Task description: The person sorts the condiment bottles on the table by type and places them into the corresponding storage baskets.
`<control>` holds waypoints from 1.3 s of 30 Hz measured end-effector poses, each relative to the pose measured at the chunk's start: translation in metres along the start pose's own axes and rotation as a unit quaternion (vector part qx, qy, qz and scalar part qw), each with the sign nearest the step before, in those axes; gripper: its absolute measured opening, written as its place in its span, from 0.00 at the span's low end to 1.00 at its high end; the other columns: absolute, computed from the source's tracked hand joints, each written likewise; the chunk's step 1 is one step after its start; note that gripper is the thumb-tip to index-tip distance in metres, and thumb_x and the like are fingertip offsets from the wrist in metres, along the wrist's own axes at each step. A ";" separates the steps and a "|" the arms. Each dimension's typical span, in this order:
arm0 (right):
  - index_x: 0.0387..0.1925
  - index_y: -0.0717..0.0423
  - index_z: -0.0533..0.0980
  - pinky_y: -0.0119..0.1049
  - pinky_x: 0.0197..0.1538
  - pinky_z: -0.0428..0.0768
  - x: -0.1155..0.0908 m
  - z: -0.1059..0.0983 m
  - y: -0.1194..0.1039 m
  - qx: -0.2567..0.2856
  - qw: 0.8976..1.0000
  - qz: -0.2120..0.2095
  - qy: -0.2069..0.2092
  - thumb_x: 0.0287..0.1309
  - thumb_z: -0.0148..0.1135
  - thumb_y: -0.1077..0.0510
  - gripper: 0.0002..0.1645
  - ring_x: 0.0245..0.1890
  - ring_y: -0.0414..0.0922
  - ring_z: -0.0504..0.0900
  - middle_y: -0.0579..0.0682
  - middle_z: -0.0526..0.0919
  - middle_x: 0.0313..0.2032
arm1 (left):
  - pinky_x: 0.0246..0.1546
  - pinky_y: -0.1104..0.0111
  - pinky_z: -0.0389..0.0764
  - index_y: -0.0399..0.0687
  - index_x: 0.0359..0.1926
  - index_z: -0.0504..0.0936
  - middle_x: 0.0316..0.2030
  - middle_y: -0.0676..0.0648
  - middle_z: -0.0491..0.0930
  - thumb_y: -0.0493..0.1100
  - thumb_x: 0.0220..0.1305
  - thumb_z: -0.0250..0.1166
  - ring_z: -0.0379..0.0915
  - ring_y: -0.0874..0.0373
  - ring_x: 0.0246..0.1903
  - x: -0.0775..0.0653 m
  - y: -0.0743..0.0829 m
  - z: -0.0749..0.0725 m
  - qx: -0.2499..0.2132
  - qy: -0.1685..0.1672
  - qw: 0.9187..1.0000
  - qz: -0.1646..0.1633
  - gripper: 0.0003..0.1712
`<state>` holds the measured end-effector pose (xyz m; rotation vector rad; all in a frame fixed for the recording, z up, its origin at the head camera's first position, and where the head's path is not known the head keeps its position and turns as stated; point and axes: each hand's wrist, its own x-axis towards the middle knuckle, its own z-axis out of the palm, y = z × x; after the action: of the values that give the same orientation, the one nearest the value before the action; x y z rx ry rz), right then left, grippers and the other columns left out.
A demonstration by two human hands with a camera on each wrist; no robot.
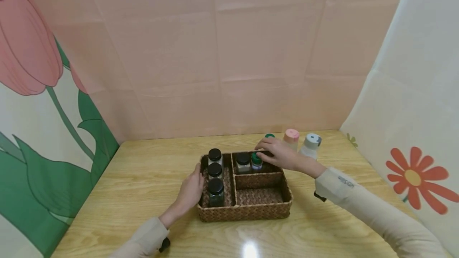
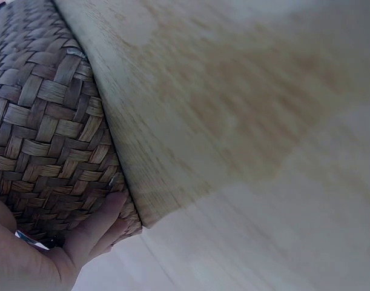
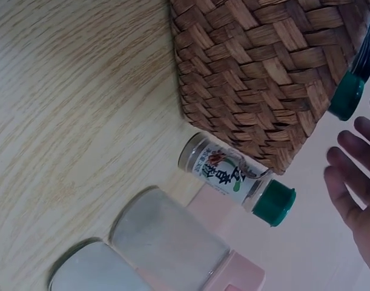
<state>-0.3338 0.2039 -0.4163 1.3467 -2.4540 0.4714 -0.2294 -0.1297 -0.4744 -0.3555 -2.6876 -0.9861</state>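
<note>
A brown woven basket (image 1: 244, 212) with several compartments stands on the table. My left hand (image 1: 191, 188) rests against its left side; in the left wrist view the fingers (image 2: 100, 224) lie along the woven outer wall. Three black-capped jars (image 1: 216, 186) line the left compartment. Another black-capped jar (image 1: 243, 163) and a green-capped spice bottle (image 1: 256, 161) stand in the back right compartment. My right hand (image 1: 281, 154) hovers at that bottle, its fingers spread apart from the green cap (image 3: 347, 97) in the right wrist view.
Behind the basket's right side stand another green-capped spice bottle (image 3: 224, 173), a pink-capped container (image 1: 291, 135) and a white-capped container (image 1: 311, 144). The wooden table (image 1: 143, 186) meets a pink backdrop (image 1: 215, 71) at the back, with printed cloths at both sides.
</note>
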 end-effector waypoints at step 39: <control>0.48 0.56 0.80 0.60 0.62 0.65 -0.008 0.003 0.052 -0.086 0.994 0.018 0.070 0.61 0.69 0.53 0.16 0.55 0.59 0.74 0.61 0.77 0.54 | 0.12 0.71 0.65 0.20 0.69 0.58 0.19 0.51 0.65 0.33 0.74 0.48 0.58 0.65 0.11 0.000 -0.004 0.003 0.011 0.000 1.000 0.002 0.27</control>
<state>-0.3749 0.2347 -0.4295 1.1615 -2.3480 0.3406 -0.2307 -0.1308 -0.4791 -0.3579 -2.6945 -0.9552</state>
